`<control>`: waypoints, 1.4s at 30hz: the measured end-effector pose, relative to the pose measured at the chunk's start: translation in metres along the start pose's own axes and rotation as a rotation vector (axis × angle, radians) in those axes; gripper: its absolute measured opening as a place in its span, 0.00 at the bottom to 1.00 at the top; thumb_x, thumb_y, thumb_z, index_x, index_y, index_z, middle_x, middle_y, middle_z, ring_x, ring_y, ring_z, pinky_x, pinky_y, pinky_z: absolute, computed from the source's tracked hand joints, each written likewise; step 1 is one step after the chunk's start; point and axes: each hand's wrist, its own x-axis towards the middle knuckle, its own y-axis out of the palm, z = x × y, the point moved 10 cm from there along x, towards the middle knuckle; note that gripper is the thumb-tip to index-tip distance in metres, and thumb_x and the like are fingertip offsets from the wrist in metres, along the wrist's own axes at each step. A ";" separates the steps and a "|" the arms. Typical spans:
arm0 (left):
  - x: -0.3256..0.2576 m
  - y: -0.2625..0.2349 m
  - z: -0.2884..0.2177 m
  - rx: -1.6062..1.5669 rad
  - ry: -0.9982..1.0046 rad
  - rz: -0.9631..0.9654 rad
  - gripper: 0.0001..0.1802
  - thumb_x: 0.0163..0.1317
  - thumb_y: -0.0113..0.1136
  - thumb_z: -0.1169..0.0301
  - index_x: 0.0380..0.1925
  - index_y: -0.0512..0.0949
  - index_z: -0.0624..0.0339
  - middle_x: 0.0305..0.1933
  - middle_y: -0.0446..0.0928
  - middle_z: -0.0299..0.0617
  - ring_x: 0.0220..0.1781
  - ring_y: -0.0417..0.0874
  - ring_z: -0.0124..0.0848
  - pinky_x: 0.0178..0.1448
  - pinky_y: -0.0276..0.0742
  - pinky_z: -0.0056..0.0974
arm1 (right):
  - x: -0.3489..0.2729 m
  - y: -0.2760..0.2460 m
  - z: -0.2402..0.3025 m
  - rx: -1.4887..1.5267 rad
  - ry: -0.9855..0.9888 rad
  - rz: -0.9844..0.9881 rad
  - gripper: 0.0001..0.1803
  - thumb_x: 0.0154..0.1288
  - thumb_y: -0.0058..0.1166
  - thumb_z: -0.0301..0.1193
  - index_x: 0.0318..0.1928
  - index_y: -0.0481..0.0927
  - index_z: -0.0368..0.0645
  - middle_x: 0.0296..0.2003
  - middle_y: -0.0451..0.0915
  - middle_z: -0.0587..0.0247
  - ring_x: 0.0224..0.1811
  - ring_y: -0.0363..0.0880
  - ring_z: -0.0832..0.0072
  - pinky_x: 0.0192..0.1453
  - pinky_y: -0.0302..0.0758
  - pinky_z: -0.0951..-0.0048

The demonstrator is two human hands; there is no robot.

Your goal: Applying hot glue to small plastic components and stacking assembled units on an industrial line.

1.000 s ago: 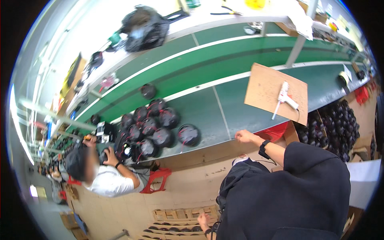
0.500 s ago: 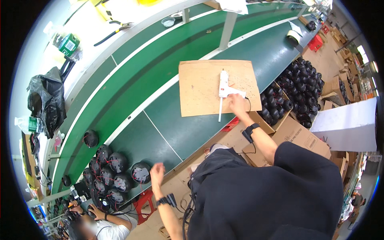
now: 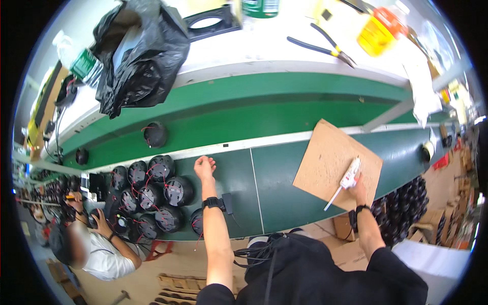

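My left hand (image 3: pixel 204 166) reaches out over the dark green bench (image 3: pixel 264 188), fingers loosely curled and holding nothing, just right of a cluster of several round black speaker parts with red wires (image 3: pixel 152 195). My right hand (image 3: pixel 357 184) grips a white glue gun (image 3: pixel 345 180) that lies on a brown cardboard sheet (image 3: pixel 330 160) at the right of the bench.
A single black speaker part (image 3: pixel 155 134) sits on the green conveyor belt (image 3: pixel 284 114). A black plastic bag (image 3: pixel 137 56), pliers (image 3: pixel 323 47) and a yellow bottle (image 3: pixel 381 31) are on the white shelf behind. Another person (image 3: pixel 89 249) works at lower left. More black parts (image 3: pixel 406 208) fill a box at right.
The view has swung left along the bench. My left hand has risen from beside my body to over the bench near the speaker parts. My right hand stays on the glue gun.
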 end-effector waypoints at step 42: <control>-0.257 0.243 0.105 0.123 -0.008 0.843 0.40 0.67 0.51 0.75 0.77 0.48 0.44 0.68 0.63 0.55 0.48 0.84 0.45 0.41 0.89 0.40 | -0.155 -0.073 0.015 1.176 0.218 0.603 0.20 0.71 0.54 0.31 0.60 0.70 0.41 0.24 0.66 0.73 0.24 0.63 0.84 0.28 0.64 0.78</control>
